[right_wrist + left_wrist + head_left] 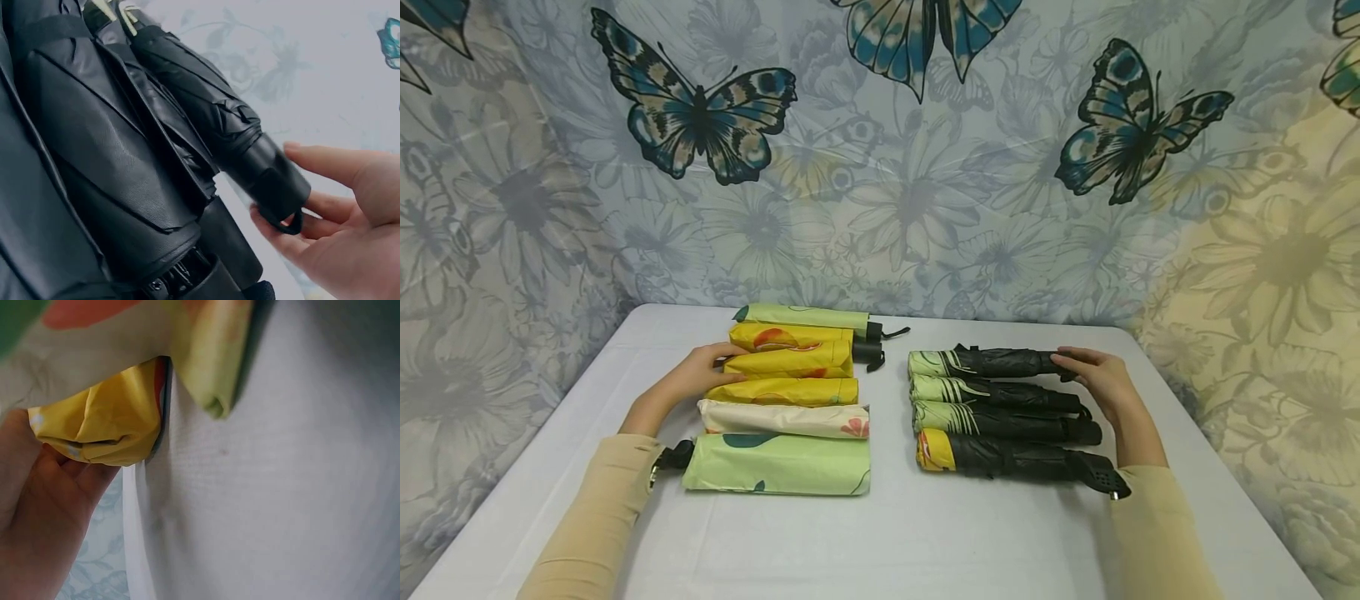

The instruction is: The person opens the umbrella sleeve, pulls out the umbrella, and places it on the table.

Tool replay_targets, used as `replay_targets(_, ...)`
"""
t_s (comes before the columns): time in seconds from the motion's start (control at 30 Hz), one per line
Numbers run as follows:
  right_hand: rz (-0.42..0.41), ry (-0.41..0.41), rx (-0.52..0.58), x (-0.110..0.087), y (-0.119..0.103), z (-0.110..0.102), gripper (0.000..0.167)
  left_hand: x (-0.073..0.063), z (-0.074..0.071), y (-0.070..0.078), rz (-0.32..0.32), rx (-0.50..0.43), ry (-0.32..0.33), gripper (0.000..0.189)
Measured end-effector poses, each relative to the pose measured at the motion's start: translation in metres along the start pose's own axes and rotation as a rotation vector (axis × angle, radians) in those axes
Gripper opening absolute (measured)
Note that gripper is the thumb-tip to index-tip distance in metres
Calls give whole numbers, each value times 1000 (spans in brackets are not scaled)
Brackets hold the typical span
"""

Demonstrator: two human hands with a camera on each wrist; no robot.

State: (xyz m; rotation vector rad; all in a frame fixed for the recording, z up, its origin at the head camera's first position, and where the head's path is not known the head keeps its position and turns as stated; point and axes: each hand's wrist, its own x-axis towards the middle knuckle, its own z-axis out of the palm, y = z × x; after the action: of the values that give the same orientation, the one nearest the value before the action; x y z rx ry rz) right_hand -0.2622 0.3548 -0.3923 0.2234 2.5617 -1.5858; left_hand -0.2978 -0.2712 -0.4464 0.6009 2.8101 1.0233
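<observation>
Folded umbrellas lie in two columns on a white table. In the left column, my left hand (694, 375) holds the left end of a yellow umbrella (793, 361), with fingers on its far side and thumb on its near side. Another yellow umbrella (790, 392) lies just nearer. In the left wrist view the fingers reach under a yellow cloth end (103, 422). My right hand (1108, 392) is around the handle of the farthest black umbrella (1000, 362) in the right column. The right wrist view shows thumb and fingers on either side of that black handle (275, 181).
A cream umbrella (786, 419) and a wide light green one (778, 464) lie nearest on the left; another green one (805, 316) lies farthest. More black umbrellas (1015, 427) fill the right column, the nearest yellow-ended (936, 451). A butterfly-print cloth (917, 208) hangs behind the table (895, 542).
</observation>
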Motion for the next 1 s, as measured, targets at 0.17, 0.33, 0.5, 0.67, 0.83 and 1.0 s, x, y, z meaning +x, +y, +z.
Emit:
replay_targets(0.17,9,-2,-83,2,-3,1,80,0,0,-1,1,4,2,42)
replay_targets(0.33,10,15,-117,5,0,3,76,0,0,-2,5,5,5,42)
replay_targets(0.5,27,24,-115,6,5,7,76,0,0,-2,9,9,7,41)
replay_targets(0.67,55,38,-137,6,10,10,80,1,1,-2,14,2,9,41)
replay_targets(0.83,58,37,-136,3,11,13,81,1,0,-2,8,4,6,41)
replay_targets(1.0,55,69,-153,1,8,15,76,1,1,-3,2,10,4,42)
